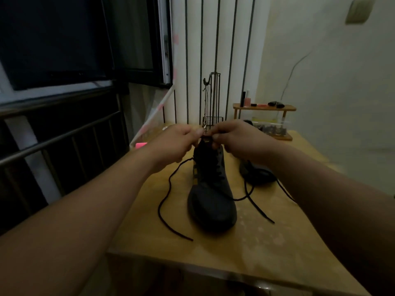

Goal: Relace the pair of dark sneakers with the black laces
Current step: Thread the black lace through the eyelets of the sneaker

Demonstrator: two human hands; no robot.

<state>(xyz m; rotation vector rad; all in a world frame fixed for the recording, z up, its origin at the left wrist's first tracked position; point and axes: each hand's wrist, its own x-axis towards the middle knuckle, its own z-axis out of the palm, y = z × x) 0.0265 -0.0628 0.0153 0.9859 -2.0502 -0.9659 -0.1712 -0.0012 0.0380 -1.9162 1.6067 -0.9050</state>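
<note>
No text could be read: the tan markings (195, 175) on the side of the dark sneaker (211, 201) were too blurred to make out, and the bottles (247, 98) on the small shelf (286, 108) showed no legible label

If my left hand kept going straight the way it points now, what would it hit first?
Your left hand would likely meet the top of the near sneaker first, then the right hand; depth is unclear.

Both forearms bare, stretched forward, converging. The left grip (177, 144) and right grip (233, 138) almost meet, fingers curled, each pinching the top of the sneaker (211, 193) between them. Wrists roughly level.
</note>
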